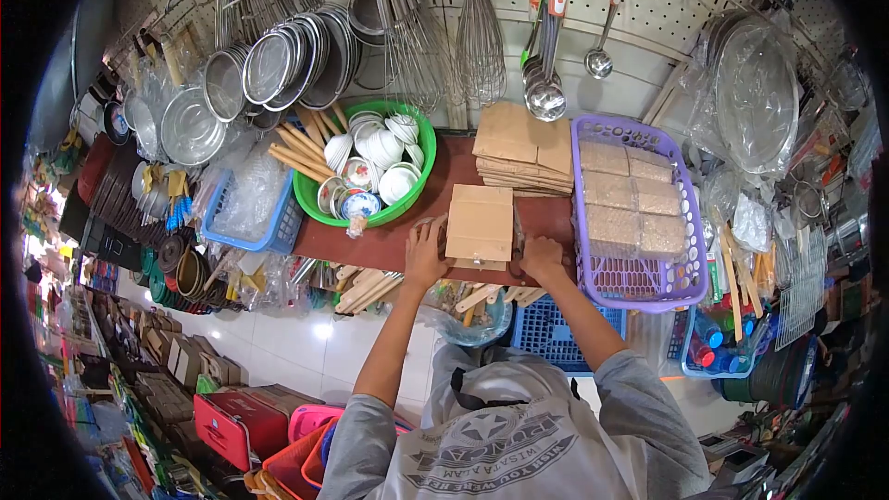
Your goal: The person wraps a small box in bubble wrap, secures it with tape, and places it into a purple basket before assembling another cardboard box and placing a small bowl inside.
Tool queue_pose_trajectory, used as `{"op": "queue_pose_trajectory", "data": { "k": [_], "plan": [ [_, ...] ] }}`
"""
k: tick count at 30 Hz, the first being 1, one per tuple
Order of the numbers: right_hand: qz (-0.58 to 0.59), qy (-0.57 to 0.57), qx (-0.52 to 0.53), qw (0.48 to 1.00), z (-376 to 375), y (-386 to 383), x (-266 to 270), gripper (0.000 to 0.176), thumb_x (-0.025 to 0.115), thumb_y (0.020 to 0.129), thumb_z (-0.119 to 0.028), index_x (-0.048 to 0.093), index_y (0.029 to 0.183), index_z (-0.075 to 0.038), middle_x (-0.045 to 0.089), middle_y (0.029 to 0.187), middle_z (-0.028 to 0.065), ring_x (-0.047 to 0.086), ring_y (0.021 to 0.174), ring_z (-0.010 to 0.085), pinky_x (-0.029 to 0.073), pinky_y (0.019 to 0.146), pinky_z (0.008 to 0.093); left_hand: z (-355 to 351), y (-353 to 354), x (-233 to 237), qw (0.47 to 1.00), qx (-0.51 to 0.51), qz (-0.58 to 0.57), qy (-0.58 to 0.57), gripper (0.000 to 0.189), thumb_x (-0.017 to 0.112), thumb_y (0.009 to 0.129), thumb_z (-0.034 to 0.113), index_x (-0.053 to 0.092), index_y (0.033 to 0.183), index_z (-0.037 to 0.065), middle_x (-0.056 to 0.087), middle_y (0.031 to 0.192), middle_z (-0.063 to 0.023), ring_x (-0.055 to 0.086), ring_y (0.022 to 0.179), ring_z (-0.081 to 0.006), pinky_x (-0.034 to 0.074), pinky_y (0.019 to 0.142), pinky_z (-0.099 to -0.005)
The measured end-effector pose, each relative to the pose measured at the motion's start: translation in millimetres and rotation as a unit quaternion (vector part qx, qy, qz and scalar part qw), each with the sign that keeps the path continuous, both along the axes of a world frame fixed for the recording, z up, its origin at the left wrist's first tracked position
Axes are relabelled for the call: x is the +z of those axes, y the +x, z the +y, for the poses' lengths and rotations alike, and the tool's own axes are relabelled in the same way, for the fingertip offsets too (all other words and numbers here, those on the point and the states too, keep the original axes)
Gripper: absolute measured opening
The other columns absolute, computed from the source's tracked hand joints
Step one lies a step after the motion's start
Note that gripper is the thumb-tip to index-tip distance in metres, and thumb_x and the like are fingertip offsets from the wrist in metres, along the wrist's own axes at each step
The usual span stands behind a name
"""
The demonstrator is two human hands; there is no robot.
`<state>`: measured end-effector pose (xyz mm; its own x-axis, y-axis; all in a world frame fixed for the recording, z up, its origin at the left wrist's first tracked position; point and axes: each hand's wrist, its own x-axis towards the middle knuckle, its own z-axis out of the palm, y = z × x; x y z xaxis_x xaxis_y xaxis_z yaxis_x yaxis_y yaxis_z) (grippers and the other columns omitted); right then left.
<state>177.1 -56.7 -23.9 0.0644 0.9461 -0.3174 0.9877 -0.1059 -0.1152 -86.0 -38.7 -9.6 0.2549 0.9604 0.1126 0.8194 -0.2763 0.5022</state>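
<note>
A small brown cardboard box [479, 224] stands on the red-brown shelf between my hands. My left hand [427, 253] is at the box's left side, its fingers bent and pointing forward. Close to the right side is my right hand [542, 257], with its fingers curled; what they hold, if anything, is hidden. Behind the box lies a stack of flat cardboard [524, 143]. To the left, a green basin [421, 187] holds small white bowls and wooden rolling pins. A purple basket [696, 222] on the right contains several wrapped light-brown packs.
Whisks [481, 46], strainers [273, 68] and ladles [544, 97] hang from the perforated wall ahead. A blue basket [285, 222] with plastic bags is at the left. Under the shelf are wooden-handled goods and a blue crate [565, 333]. Red cases [245, 428] stand lower left.
</note>
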Motion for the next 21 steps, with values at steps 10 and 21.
{"op": "queue_pose_trajectory", "data": {
  "k": [10, 21],
  "plan": [
    [0.185, 0.026, 0.016, 0.982, -5.5, -4.8, 61.4, 0.105, 0.081, 0.073, -0.027, 0.015, 0.153, -0.006, 0.035, 0.148, 0.0295, 0.056, 0.118, 0.0492, 0.049, 0.099, 0.0512, -1.0, -0.5, 9.0, 0.995, -0.025, -0.100, -0.011, 0.089, 0.079, 0.075, 0.011, 0.036, 0.151, 0.027, 0.060, 0.131, -0.0145, 0.048, 0.125, -0.0386, 0.039, 0.103, -0.0499],
    [0.502, 0.189, 0.076, 0.841, 12.9, -1.8, 50.8, 0.084, 0.077, 0.086, -0.031, 0.022, 0.142, -0.002, 0.049, 0.134, 0.0295, 0.054, 0.123, 0.0381, 0.043, 0.105, 0.0444, -12.5, 0.3, 45.9, 0.953, 0.006, -0.302, -0.025, 0.059, 0.073, 0.086, 0.010, 0.046, 0.138, 0.013, 0.066, 0.110, -0.0173, 0.066, 0.100, -0.0282, 0.054, 0.082, -0.0379]
  ]
}}
